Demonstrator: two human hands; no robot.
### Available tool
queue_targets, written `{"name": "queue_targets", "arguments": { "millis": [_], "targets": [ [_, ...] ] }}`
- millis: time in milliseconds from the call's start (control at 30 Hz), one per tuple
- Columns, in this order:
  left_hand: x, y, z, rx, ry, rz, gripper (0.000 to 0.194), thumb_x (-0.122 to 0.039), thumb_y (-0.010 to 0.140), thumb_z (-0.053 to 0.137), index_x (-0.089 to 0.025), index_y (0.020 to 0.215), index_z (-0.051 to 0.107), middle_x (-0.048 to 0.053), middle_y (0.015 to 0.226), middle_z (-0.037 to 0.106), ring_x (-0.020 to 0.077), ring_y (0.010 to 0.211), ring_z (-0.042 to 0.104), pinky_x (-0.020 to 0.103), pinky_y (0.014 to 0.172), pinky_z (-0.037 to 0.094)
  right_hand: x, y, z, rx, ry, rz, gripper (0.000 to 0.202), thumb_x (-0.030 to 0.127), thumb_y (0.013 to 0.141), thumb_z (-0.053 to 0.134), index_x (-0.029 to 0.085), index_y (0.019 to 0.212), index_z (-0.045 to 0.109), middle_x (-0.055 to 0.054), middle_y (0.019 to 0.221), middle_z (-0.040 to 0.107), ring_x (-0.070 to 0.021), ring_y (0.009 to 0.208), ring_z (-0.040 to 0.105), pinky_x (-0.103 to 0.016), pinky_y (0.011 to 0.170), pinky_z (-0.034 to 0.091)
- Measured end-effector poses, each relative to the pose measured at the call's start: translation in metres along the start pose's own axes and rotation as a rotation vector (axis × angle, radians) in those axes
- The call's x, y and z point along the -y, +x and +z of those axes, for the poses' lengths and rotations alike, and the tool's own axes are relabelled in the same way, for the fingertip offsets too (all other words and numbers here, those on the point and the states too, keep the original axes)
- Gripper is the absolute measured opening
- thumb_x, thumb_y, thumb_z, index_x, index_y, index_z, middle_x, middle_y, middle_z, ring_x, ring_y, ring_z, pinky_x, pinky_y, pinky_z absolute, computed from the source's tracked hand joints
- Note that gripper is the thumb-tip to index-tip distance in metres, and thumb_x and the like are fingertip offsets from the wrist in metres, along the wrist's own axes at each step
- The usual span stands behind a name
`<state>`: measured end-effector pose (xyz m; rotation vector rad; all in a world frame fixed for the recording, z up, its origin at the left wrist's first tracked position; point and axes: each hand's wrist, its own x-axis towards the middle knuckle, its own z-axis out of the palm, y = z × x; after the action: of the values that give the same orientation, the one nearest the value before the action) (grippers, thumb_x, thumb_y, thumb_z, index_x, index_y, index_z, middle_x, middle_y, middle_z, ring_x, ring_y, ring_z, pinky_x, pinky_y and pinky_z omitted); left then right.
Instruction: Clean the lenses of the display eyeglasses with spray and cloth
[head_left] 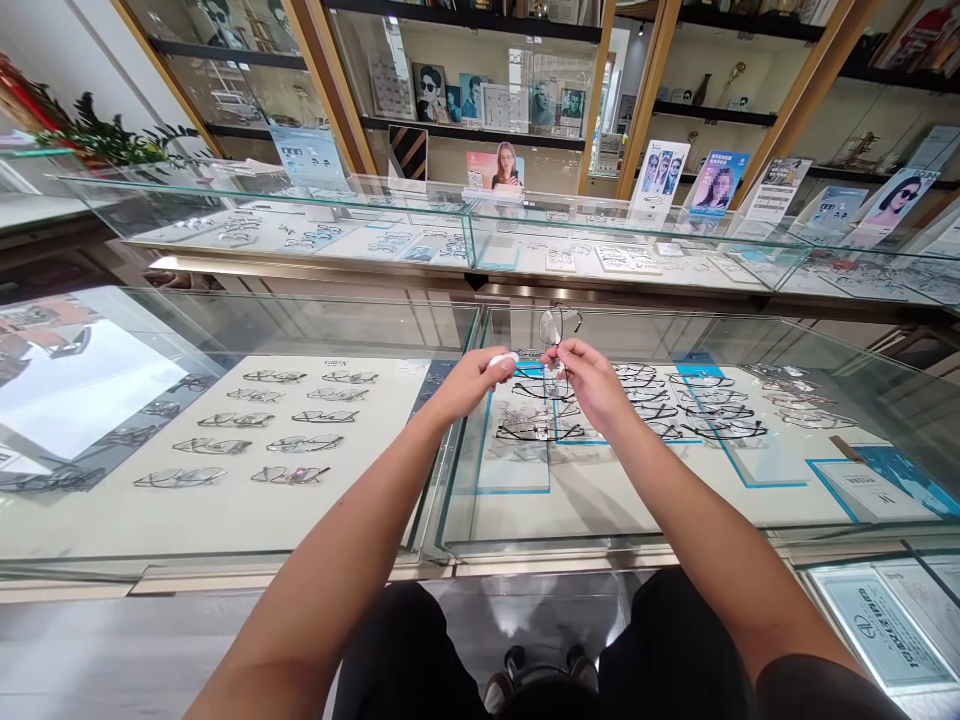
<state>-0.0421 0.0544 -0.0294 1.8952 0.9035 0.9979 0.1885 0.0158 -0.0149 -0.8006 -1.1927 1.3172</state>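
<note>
My left hand (480, 380) is closed round a small white object (503, 359), too small to name, above the glass counter. Just to its right, my right hand (589, 378) pinches a pair of glasses (560, 324) with thin dark rims, held upright with the lenses above the fingers. The two hands are close together but apart. Beneath them, behind glass, lie several rows of glasses (538, 431) on white and blue cards.
The left showcase holds two columns of glasses (242, 420) beside a bright screen-like reflection. Another glass showcase (469, 236) stands behind, with small posters (660, 178) on top. Shelves rise beyond. A framed certificate (881, 625) is at the lower right.
</note>
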Motion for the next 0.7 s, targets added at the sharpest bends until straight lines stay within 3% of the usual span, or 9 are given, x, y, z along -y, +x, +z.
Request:
{"name": "queue_targets", "arguments": {
  "millis": [133, 267, 367, 500, 700],
  "targets": [
    [0.018, 0.007, -0.022, -0.344, 0.05, -0.055, 0.038, -0.056, 0.092, 0.063, -0.02, 0.082, 0.058, 0.001, 0.079, 0.056, 0.0178, 0.076, 0.051, 0.031, 0.074, 0.041, 0.002, 0.0, 0.0, -0.014, 0.018, -0.005, 0.021, 0.047, 0.085, 0.08, 0.027, 0.084, 0.072, -0.001, 0.097, 0.079, -0.0195, 0.093, 0.062, -0.033, 0.081, 0.042],
    [0.052, 0.014, -0.05, -0.747, 0.057, -0.223, 0.017, -0.031, 0.085, 0.067, -0.022, 0.096, 0.057, 0.001, 0.089, 0.058, 0.0183, 0.081, 0.051, 0.032, 0.078, 0.042, 0.002, 0.001, -0.002, -0.022, 0.032, -0.006, 0.02, 0.045, 0.084, 0.081, 0.027, 0.083, 0.073, -0.001, 0.097, 0.079, -0.0194, 0.093, 0.063, -0.033, 0.08, 0.042],
    [0.078, 0.014, -0.065, -0.907, 0.069, -0.344, 0.032, -0.014, 0.079, 0.066, -0.024, 0.103, 0.048, 0.003, 0.1, 0.056, 0.0199, 0.089, 0.055, 0.033, 0.084, 0.046, 0.002, 0.001, -0.003, -0.014, 0.032, -0.01, 0.019, 0.045, 0.086, 0.08, 0.027, 0.084, 0.074, 0.0, 0.097, 0.079, -0.0187, 0.092, 0.063, -0.032, 0.08, 0.042],
    [0.095, 0.007, -0.072, -0.939, 0.125, -0.446, 0.034, -0.014, 0.084, 0.065, -0.026, 0.107, 0.043, 0.006, 0.105, 0.058, 0.0252, 0.094, 0.06, 0.04, 0.092, 0.048, 0.002, 0.002, -0.002, -0.016, 0.043, -0.013, 0.02, 0.045, 0.084, 0.081, 0.027, 0.084, 0.073, 0.0, 0.095, 0.079, -0.0185, 0.09, 0.063, -0.032, 0.079, 0.042],
    [0.09, 0.0, -0.072, -0.927, 0.263, -0.539, 0.034, -0.02, 0.088, 0.066, -0.026, 0.114, 0.046, 0.013, 0.119, 0.066, 0.0351, 0.114, 0.066, 0.05, 0.106, 0.047, 0.003, 0.002, -0.002, -0.016, 0.047, -0.013, 0.021, 0.046, 0.084, 0.082, 0.027, 0.085, 0.073, -0.001, 0.096, 0.079, -0.0188, 0.092, 0.063, -0.032, 0.078, 0.042]
  ]
}}
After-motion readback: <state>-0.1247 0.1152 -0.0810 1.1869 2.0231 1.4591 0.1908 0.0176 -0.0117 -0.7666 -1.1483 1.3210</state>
